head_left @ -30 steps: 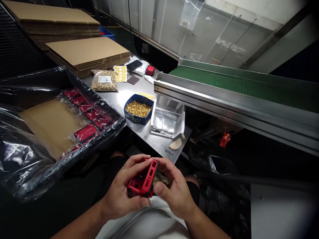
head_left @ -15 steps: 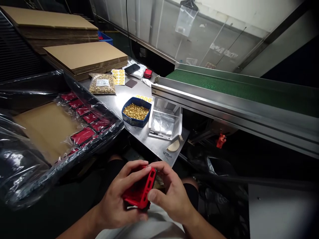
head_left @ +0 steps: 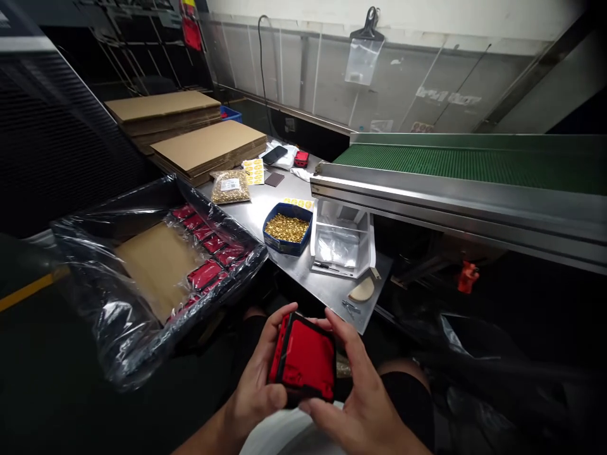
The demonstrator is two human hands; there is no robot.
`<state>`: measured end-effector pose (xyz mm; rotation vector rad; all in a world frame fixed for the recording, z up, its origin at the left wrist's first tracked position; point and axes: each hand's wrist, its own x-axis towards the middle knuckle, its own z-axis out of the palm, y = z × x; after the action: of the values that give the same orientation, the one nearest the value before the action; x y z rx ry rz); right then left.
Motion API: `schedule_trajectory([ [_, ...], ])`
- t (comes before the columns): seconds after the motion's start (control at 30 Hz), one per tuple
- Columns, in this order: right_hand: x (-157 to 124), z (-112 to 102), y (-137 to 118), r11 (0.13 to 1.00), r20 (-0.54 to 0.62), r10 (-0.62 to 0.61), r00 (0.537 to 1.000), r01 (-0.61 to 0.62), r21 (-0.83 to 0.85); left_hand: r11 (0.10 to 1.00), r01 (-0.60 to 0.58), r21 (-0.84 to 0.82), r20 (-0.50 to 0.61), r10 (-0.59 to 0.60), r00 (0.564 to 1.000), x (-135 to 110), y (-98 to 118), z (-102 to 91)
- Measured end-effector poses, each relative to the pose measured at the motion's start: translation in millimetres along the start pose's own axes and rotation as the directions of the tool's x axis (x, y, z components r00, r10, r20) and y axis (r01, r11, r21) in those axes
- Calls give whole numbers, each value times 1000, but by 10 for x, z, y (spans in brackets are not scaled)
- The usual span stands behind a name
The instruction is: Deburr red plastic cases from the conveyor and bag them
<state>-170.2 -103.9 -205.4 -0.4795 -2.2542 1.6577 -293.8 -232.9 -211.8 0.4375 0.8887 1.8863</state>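
Observation:
Over my lap I hold a red and black plastic housing with both hands, its flat red face turned up. My left hand wraps its left edge, thumb across the near corner. My right hand grips the right side, fingers curled behind it and over the top. On the steel table beyond stand a blue bin of small brass parts and a clear plastic tray. A plastic-lined box at my left holds rows of red housings beside a cardboard sheet.
A green conveyor belt with a steel frame runs off to the right. Stacked flat cardboard, a bag of brass parts, yellow sticker sheets, a phone and a small red piece lie at the table's far end. A dark bag sits at my right.
I have turned the housing over: its open, windowed side faced up before, the flat red face shows now. My view has lifted and swung left.

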Motion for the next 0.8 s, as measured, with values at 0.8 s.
schedule_trajectory([
  [0.8, -113, 5, 136, 992, -185, 0, 983, 24, 125, 999, 7, 54, -317, 10, 948, -12, -92, 141],
])
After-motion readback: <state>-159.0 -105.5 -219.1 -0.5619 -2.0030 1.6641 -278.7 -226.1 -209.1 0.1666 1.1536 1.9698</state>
